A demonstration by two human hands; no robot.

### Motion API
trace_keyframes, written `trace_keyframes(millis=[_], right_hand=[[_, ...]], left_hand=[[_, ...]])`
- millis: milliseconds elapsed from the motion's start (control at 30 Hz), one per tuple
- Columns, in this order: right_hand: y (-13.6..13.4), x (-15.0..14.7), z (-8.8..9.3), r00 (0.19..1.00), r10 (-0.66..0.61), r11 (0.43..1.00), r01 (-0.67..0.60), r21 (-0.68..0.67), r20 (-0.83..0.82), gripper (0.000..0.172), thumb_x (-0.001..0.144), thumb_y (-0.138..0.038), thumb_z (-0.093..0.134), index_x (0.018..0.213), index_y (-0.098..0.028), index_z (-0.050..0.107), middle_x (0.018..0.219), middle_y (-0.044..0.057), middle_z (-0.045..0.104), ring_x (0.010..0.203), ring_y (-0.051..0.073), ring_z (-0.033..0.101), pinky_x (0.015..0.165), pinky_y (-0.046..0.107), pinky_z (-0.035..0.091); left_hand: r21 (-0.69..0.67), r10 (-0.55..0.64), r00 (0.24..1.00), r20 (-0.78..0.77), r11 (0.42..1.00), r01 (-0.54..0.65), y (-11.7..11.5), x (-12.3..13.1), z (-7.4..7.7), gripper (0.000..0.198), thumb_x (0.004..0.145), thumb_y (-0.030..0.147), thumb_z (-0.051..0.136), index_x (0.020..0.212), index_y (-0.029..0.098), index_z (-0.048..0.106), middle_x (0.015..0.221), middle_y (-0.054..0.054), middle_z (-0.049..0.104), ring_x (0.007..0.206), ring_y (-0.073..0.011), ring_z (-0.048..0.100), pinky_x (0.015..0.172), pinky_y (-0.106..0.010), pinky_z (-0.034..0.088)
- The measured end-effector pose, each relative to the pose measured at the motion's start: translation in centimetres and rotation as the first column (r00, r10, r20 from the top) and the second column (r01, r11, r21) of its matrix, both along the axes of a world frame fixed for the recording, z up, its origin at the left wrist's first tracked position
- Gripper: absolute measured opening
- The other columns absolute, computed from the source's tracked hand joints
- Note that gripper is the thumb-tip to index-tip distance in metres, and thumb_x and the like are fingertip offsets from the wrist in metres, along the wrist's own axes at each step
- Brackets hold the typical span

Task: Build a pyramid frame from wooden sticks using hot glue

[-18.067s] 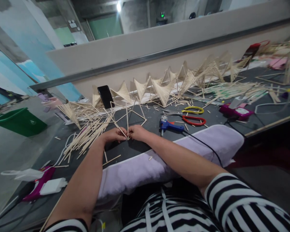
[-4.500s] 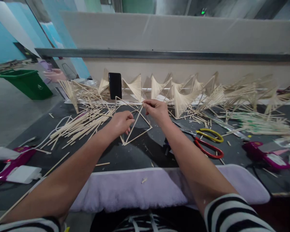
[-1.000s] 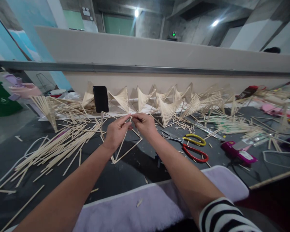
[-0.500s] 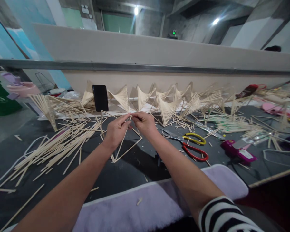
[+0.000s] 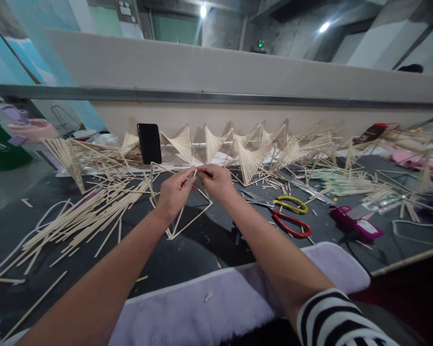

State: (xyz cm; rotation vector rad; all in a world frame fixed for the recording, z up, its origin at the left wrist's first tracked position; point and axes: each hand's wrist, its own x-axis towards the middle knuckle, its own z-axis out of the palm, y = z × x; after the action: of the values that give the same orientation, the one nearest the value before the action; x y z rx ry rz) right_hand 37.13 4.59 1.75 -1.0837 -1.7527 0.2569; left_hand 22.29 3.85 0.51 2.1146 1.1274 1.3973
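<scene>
A frame of thin wooden sticks [image 5: 192,221] stands on the dark table between my forearms, its lower corner resting on the surface. My left hand [image 5: 175,192] pinches the frame near its top, thumb and index finger closed. My right hand [image 5: 216,181] pinches at the same joint from the other side, and the fingertips of both hands nearly meet. The exact stick ends between the fingers are mostly hidden. Left of my left hand lies a loose pile of wooden sticks [image 5: 90,218]. Scissors [image 5: 288,216] with one yellow and one red handle lie right of my right forearm.
A black phone [image 5: 149,143] leans upright at the back. Several fan-shaped stick models [image 5: 250,158] line the low wall. A magenta glue gun [image 5: 357,224] and green-tinted sticks [image 5: 341,182] lie to the right. A lilac fluffy mat [image 5: 198,312] covers the near edge.
Both hands hold nearly the same place at the top of the stick frame, with only slight finger movement. The camera view has shifted a little.
</scene>
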Motion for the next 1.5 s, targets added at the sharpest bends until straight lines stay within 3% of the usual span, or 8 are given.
trace_keyframes(millis=[133,400,600,933,1367,1500], right_hand=[[-0.1,0.1,0.1,0.999,0.023,0.997,-0.027,-0.075,-0.043,0.02,0.078,-0.03,0.057,0.089,-0.019,0.07,0.072,0.002,0.066,0.07,0.013,0.06,0.063,0.023,0.045],[0.4,-0.2,-0.5,0.988,0.011,0.985,-0.038,-0.168,-0.155,0.019,0.076,-0.031,0.058,0.086,-0.02,0.07,0.069,0.001,0.066,0.069,0.015,0.061,0.056,0.023,0.047],[0.0,-0.2,0.1,0.986,0.013,0.976,-0.048,-0.21,-0.166,0.02,0.076,-0.033,0.058,0.083,-0.018,0.069,0.067,0.001,0.065,0.065,0.014,0.06,0.054,0.023,0.046],[-0.4,-0.4,0.6,0.976,0.0,0.961,-0.06,-0.27,-0.218,0.021,0.073,-0.032,0.059,0.08,-0.016,0.069,0.063,0.001,0.065,0.058,0.012,0.057,0.053,0.022,0.045],[-0.4,-0.3,0.5,0.973,-0.008,0.956,-0.06,-0.286,-0.232,0.022,0.071,-0.035,0.06,0.076,-0.014,0.067,0.056,0.0,0.062,0.052,0.011,0.055,0.046,0.02,0.041],[-0.3,-0.2,0.4,0.975,-0.002,0.956,-0.063,-0.286,-0.22,0.02,0.072,-0.034,0.059,0.073,-0.015,0.067,0.053,-0.001,0.06,0.049,0.01,0.054,0.046,0.02,0.04]], left_hand=[[-0.011,-0.007,1.0,0.02,1.0,0.007,-0.2,0.1,0.2,0.035,0.085,0.028,0.05,0.116,0.018,0.06,0.115,-0.007,0.063,0.076,-0.0142,0.066,0.072,-0.026,0.055],[-0.071,-0.033,0.995,0.092,0.997,0.04,-0.4,0.2,0.6,0.036,0.081,0.033,0.055,0.113,0.018,0.063,0.117,-0.007,0.062,0.093,-0.0203,0.064,0.08,-0.033,0.054],[-0.161,-0.042,0.981,0.188,0.984,0.073,-0.5,0.5,0.8,0.038,0.078,0.036,0.059,0.111,0.017,0.064,0.113,-0.008,0.064,0.084,-0.0202,0.066,0.077,-0.036,0.055],[-0.214,-0.046,0.954,0.298,0.97,0.113,0.1,0.5,0.3,0.038,0.073,0.038,0.064,0.104,0.016,0.067,0.109,-0.008,0.066,0.093,-0.0222,0.064,0.083,-0.037,0.052],[-0.264,-0.064,0.927,0.369,0.949,0.17,0.4,0.6,0.2,0.035,0.072,0.03,0.065,0.104,0.016,0.066,0.101,-0.006,0.069,0.074,-0.0174,0.067,0.072,-0.033,0.056],[-0.283,-0.043,0.946,0.32,0.949,0.138,0.1,0.6,0.8,0.033,0.072,0.023,0.063,0.104,0.016,0.066,0.084,-0.004,0.072,0.066,-0.017,0.067,0.068,-0.032,0.056]])
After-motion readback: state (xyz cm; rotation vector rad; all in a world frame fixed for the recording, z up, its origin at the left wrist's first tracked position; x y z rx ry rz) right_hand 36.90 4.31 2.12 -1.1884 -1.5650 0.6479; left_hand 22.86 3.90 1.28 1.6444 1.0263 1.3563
